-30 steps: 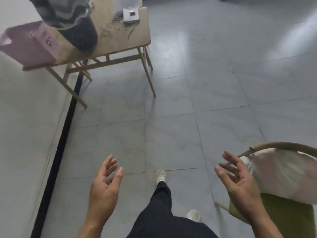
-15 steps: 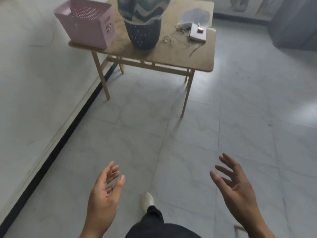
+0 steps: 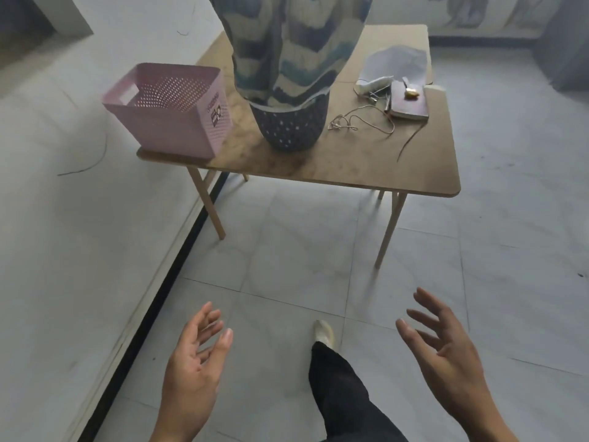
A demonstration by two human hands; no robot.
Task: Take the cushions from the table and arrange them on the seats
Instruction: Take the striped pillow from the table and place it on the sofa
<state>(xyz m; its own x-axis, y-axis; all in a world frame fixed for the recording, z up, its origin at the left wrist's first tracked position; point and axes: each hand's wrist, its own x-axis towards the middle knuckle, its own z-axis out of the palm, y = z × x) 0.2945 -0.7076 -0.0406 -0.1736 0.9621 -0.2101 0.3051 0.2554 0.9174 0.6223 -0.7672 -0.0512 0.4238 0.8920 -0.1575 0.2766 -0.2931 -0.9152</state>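
Observation:
A striped blue, grey and cream cushion (image 3: 291, 49) stands upright in a dark perforated basket (image 3: 291, 129) on the wooden table (image 3: 350, 167) ahead of me. Its top runs out of the frame. My left hand (image 3: 194, 374) is low in the foreground, palm turned inward, fingers apart, holding nothing. My right hand (image 3: 446, 355) is also open and bare, palm facing left. Both hands hang over the floor, well short of the table's near edge. No seat is in view.
A pink perforated basket (image 3: 172, 106) sits on the table's left corner. At the table's right lie a book (image 3: 409, 105), a thin cord (image 3: 360, 121) and a grey cloth (image 3: 395, 63). A white wall with black skirting runs along the left. My leg and shoe (image 3: 323, 333) are on the tiled floor.
The view has swung from the chair toward the table, which is now closer and centred. The chair has dropped out of sight. Both hands stay open and have risen slightly.

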